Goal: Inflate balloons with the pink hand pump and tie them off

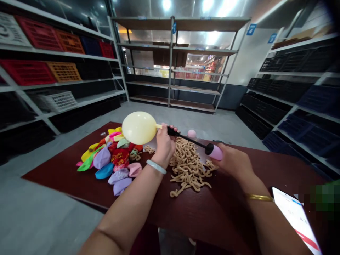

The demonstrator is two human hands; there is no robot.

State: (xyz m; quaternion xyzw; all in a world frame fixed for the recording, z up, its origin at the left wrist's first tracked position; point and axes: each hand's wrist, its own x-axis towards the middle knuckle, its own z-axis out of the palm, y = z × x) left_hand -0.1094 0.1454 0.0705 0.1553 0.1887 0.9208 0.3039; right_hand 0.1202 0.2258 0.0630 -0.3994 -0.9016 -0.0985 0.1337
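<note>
A pale yellow balloon (139,128), round and inflated, has its neck at the black nozzle end of a hand pump (195,141). My left hand (165,140) is closed around that neck and nozzle. The pump's pink handle lies in the grip of my right hand (233,161), and a thin black rod runs between both hands. Beneath the pump is a pile of tan, curled, string-like pieces (187,164). Left of my left forearm lie limp balloons (102,157) in several colours, with a red patterned bag (120,156) among them.
The dark red-brown table (212,212) bears a small pink ball-like object (191,134) at its far side and a lit phone (294,216) at the right. Metal shelving (171,53) stands beyond, with crates (29,72) on the left shelves and dark bins on the right.
</note>
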